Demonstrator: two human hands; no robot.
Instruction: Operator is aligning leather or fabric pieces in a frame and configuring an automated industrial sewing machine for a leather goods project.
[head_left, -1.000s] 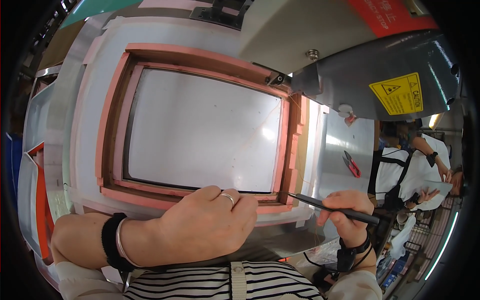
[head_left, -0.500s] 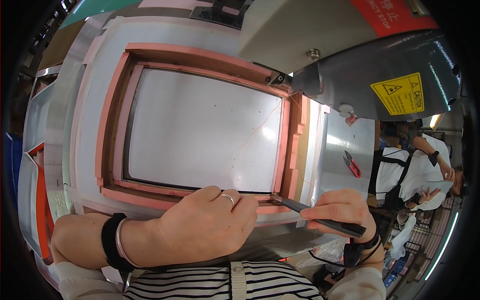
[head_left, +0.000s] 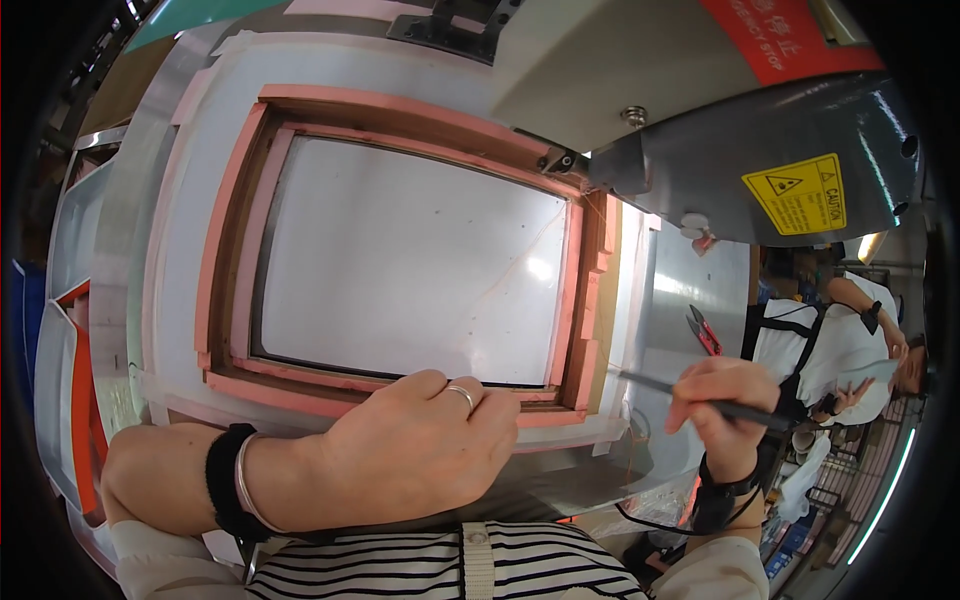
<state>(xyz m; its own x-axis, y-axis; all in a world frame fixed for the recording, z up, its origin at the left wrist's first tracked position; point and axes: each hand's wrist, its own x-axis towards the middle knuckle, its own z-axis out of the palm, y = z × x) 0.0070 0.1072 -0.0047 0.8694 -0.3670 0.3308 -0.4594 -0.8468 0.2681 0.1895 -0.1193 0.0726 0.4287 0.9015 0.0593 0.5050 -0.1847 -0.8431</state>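
My left hand (head_left: 415, 445) rests knuckles-up at the near edge of a pink-edged rectangular frame (head_left: 300, 392). Its fingers are curled under and closed; whatever they hold, if anything, is hidden. Inside the frame lies a smooth white panel (head_left: 400, 250) with a dark border and a few small specks. A fine orange thread (head_left: 505, 275) runs across its right part. My right hand (head_left: 725, 405) is closed around a slim dark pointed tool (head_left: 650, 382), which is blurred; I cannot tell whether it is a knife or tweezers. Its tip points left, just right of the frame's near right corner.
A grey machine head (head_left: 740, 150) with a yellow warning label overhangs the frame's far right. Red-handled thread snips (head_left: 707, 332) lie on the metal surface at right. Pale trays (head_left: 62, 400) stand at left. Another person (head_left: 815, 345) holds a pale sheet at far right.
My right hand has moved right and slightly up, drawing the tool's tip off the frame's near right corner. My left hand stays almost in place.
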